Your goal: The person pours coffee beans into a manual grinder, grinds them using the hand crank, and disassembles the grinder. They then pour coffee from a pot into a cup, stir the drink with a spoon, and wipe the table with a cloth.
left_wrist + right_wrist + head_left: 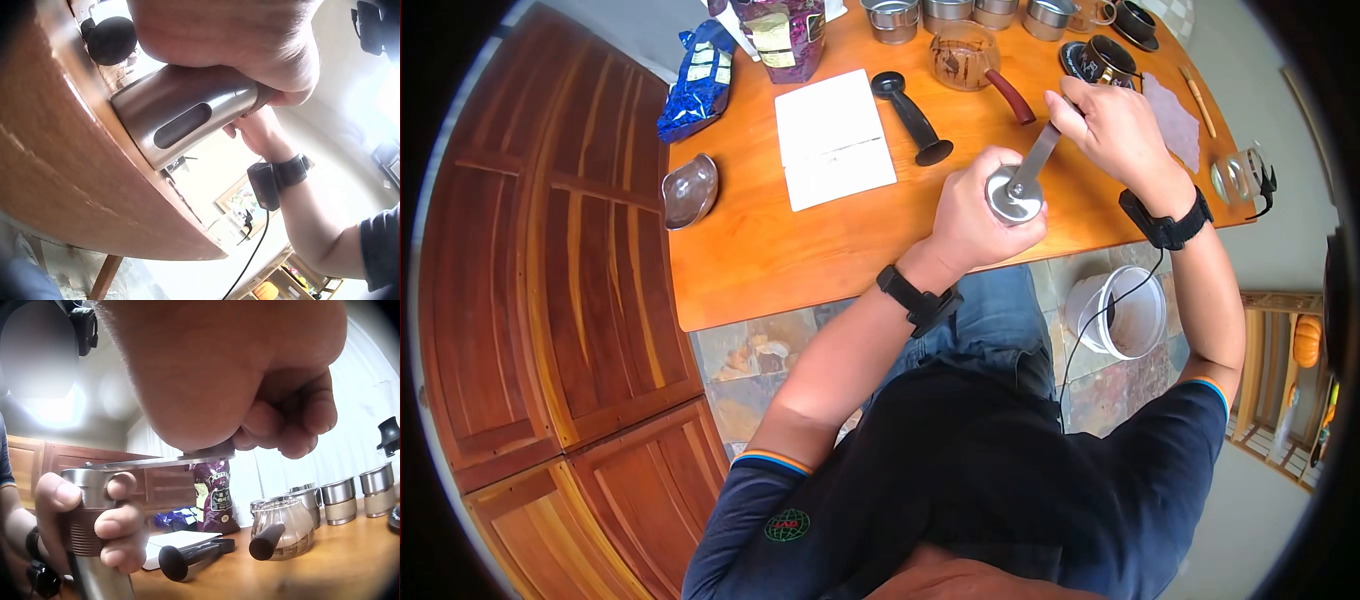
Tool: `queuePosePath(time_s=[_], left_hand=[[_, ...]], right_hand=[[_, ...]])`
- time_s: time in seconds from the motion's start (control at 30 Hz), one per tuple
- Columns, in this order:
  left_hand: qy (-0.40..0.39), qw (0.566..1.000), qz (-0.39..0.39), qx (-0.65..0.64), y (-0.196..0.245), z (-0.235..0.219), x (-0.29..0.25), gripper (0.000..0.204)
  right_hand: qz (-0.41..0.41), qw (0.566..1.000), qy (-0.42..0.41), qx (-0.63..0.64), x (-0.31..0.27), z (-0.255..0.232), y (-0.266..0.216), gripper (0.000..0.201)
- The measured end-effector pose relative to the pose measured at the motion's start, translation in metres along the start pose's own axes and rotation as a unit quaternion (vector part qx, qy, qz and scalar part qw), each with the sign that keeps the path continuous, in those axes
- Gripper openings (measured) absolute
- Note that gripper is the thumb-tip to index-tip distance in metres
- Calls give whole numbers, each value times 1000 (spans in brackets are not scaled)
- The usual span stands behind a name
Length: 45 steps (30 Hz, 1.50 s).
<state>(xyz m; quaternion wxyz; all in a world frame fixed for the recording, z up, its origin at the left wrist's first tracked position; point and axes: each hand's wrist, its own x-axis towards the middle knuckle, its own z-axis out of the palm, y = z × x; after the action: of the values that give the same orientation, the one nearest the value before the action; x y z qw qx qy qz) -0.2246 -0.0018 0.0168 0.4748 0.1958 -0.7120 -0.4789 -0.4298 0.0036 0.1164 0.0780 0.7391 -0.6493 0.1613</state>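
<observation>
On the wooden table (pixel 740 260), near its front edge, stands a steel hand grinder (pixel 1014 195), its crank (pixel 1040 150) reaching out over bare wood, with a glass pot (pixel 965 58) beyond. From here I see the left hand (pixel 985 215) wrapped round the grinder's body and the right hand's (pixel 1115 125) fingers curled about the crank's end.

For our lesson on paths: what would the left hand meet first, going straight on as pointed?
Probably the right hand on the flat silver metal crank, though heights are unclear from above.
</observation>
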Motion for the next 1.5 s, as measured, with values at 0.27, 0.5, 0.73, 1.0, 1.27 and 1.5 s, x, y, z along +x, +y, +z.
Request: queuePosePath(time_s=[0.27, 0.5, 0.73, 1.0, 1.27, 1.5], left_hand=[[-6, 1000, -17, -21, 0, -1, -2, 41], [8, 1000, -17, -19, 2, -7, -4, 43], [20, 1000, -4, 8, 6, -10, -3, 40], [74, 997, -4, 13, -3, -37, 3, 36], [69, 997, -20, 6, 0, -39, 2, 39], [95, 995, -21, 10, -6, -31, 1, 35]], right_hand=[[31, 999, -8, -11, -2, 2, -8, 46], [71, 997, -12, -40, -1, -1, -23, 49], [74, 996, 0, -53, -13, -4, -22, 50], [16, 999, 5, -40, -64, -23, -55, 45], [-45, 996, 37, -65, -80, -29, -77, 39], [-161, 985, 55, 16, -85, -22, -99, 37]])
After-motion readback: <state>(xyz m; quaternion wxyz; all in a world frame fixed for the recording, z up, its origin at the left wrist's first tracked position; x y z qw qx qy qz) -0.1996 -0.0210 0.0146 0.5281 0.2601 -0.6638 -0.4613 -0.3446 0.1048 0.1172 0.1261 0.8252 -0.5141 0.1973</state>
